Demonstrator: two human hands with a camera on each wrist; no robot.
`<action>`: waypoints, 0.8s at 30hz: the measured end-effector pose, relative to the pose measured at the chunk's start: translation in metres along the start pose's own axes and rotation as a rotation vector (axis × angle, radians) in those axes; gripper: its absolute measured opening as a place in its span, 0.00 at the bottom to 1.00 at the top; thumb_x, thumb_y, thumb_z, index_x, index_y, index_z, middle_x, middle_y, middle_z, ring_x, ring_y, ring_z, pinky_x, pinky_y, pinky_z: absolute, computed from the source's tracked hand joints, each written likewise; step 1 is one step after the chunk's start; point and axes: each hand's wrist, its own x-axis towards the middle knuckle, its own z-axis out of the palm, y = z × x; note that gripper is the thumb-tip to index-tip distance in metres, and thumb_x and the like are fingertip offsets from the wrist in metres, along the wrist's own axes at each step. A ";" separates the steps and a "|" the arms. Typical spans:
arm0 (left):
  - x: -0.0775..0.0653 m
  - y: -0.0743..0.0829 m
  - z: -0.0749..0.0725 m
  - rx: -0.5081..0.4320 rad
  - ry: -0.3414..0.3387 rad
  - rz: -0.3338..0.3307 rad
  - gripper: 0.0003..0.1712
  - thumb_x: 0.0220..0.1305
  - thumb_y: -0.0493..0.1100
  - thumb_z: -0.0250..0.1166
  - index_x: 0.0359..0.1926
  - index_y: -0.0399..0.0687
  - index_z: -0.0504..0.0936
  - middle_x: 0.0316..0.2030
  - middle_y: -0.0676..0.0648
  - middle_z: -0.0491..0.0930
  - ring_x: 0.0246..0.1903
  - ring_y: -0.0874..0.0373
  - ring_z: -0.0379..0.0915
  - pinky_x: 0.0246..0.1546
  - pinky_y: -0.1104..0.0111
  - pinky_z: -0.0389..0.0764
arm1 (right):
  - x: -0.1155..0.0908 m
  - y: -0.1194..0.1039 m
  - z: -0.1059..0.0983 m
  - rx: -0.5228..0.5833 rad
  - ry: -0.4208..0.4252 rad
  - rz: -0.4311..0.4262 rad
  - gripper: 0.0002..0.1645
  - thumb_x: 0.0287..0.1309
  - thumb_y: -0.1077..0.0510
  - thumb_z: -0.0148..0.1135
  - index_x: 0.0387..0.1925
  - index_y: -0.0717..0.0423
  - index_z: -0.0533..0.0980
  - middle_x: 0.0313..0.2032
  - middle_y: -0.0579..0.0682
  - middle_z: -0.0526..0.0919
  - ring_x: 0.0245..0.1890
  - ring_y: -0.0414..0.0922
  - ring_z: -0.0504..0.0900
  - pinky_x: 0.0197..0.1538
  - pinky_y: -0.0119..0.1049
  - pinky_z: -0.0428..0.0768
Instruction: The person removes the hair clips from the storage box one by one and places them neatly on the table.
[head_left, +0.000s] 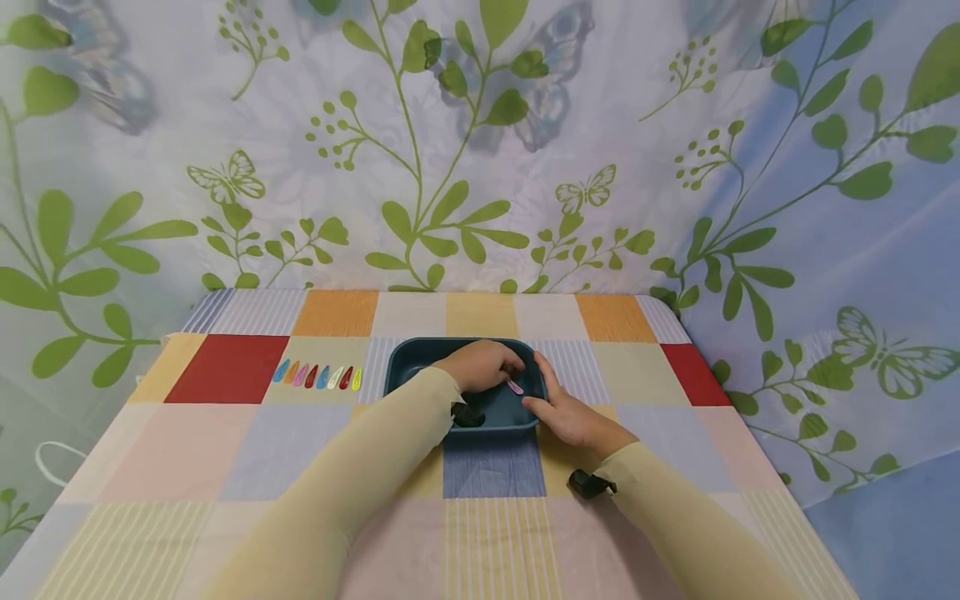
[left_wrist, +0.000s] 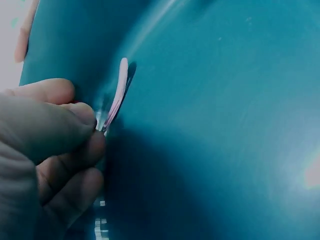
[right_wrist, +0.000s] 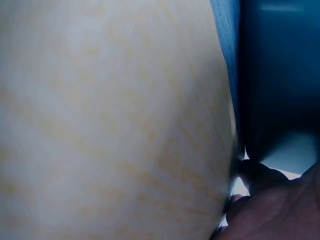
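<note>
A dark blue tray (head_left: 495,415) stands on the patchwork cloth in the head view. My left hand (head_left: 480,365) reaches down into its right half and pinches one end of a pink snap hair clip (head_left: 515,387) between thumb and finger. In the left wrist view the pink clip's free end points up and away from the fingertips, close to the tray's inner surface. At the tray's right side, my right hand (head_left: 573,415) holds the wall, thumb over the rim and fingers along the outside. The right wrist view shows only part of that hand, below the tray's dark side.
Left of the tray, several snap hair clips (head_left: 322,377) in various colours lie in a neat row on the cloth. The patchwork tablecloth (head_left: 300,467) covers the table. Behind it hangs a leaf-patterned curtain (head_left: 480,167). A white cord loop (head_left: 56,462) shows at the left edge.
</note>
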 end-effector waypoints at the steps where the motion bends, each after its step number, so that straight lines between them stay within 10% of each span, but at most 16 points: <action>1: -0.001 0.001 -0.002 -0.011 0.005 -0.005 0.19 0.76 0.40 0.62 0.63 0.54 0.86 0.57 0.52 0.87 0.57 0.58 0.82 0.65 0.61 0.79 | 0.000 0.000 0.000 0.001 -0.002 0.000 0.52 0.79 0.46 0.46 0.84 0.42 0.24 0.84 0.63 0.35 0.83 0.65 0.47 0.81 0.66 0.49; 13: -0.029 0.005 -0.044 -0.127 0.123 -0.023 0.20 0.75 0.38 0.63 0.65 0.52 0.84 0.42 0.52 0.89 0.38 0.60 0.80 0.48 0.66 0.82 | 0.002 0.004 0.001 -0.025 -0.003 0.010 0.51 0.79 0.44 0.45 0.84 0.40 0.24 0.84 0.64 0.38 0.82 0.68 0.48 0.80 0.68 0.48; 24: -0.078 -0.016 -0.079 -0.256 0.226 -0.124 0.24 0.75 0.43 0.66 0.69 0.54 0.80 0.47 0.50 0.88 0.46 0.57 0.84 0.52 0.60 0.83 | 0.002 0.003 0.001 -0.035 0.028 0.021 0.53 0.77 0.43 0.49 0.84 0.42 0.27 0.84 0.64 0.38 0.80 0.70 0.54 0.80 0.67 0.50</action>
